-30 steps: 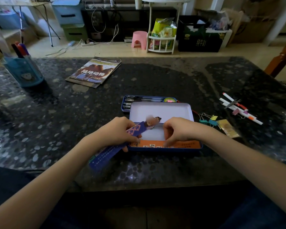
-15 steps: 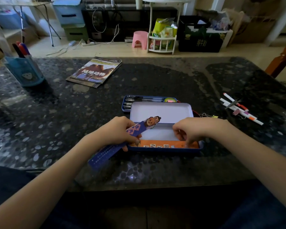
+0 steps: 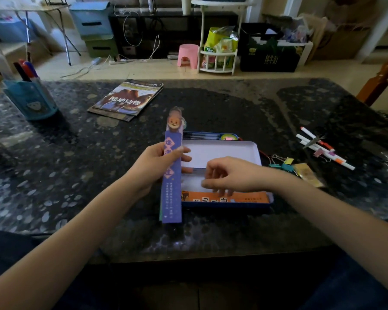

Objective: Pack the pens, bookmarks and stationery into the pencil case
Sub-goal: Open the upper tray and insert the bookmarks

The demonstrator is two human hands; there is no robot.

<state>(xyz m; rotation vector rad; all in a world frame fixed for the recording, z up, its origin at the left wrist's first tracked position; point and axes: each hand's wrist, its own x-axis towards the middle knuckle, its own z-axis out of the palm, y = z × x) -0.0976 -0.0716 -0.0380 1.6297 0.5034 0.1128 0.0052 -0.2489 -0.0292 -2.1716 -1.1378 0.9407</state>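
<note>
The left hand point(image 3: 154, 167) pinches a purple bookmark point(image 3: 172, 175) between thumb and fingers, holding it upright at the tin pencil case's point(image 3: 222, 153) 9 o'clock edge — its cartoon head at 12 o'clock. The right hand point(image 3: 231, 175) hovers over the open case with fingers loosely curled, gripping nothing visible. An orange bookmark point(image 3: 244, 198) lies in the case along its near wall. On the dark speckled surface point(image 3: 76, 164), binder clips point(image 3: 282, 163) sit just beside the case at 3 o'clock — white pens point(image 3: 325, 151) farther out. A book point(image 3: 127, 100) lies at 11 o'clock, near a blue pen holder point(image 3: 31, 99).
</note>
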